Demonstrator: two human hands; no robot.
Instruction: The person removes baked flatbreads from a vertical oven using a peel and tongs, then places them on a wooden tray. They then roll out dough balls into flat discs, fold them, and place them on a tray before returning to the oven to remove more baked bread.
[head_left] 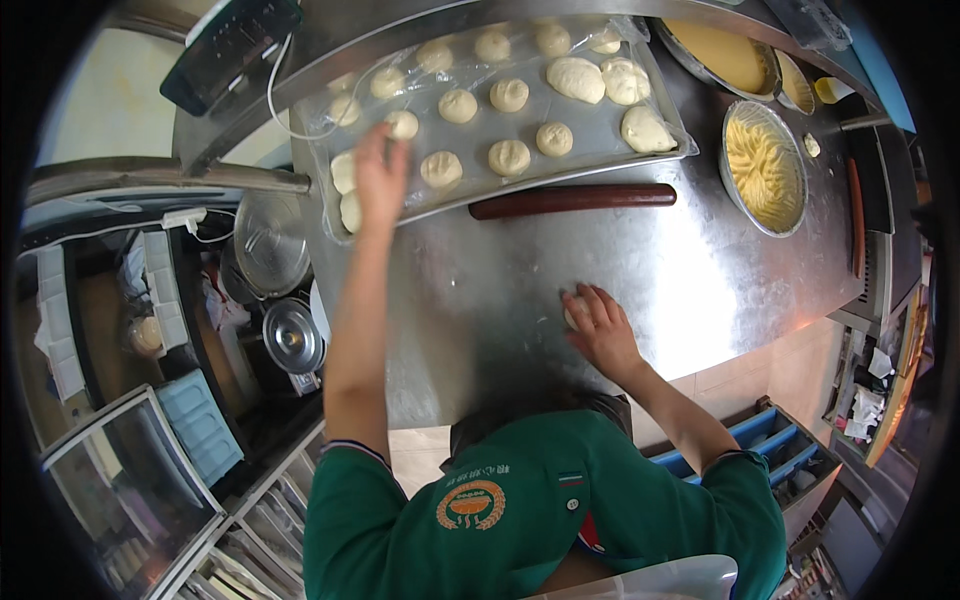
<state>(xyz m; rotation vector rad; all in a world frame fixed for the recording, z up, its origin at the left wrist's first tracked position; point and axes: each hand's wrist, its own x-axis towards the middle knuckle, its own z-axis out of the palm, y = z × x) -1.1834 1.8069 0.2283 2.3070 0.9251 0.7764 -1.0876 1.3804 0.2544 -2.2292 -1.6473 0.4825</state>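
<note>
In the head view my left hand (383,170) reaches over the plastic-covered metal tray (510,200), fingers closed at a round dough ball (402,123). More dough balls (508,156) stand about the tray, with larger dough lumps (649,130) at its right end and pale pieces (345,172) at its left. My right hand (603,331) is cupped on the steel worktop, fingers curled over a small pale dough piece (574,314), mostly hidden. A brown rolling pin (572,201) lies between the tray and my right hand.
A bowl of yellow filling (762,165) and a pan of yellow mixture (715,55) sit at right on the steel table (500,320). A dark device (228,52) hangs upper left. Lidded pots (293,334) and shelves are at left; a blue-divided drawer (750,438) is low right.
</note>
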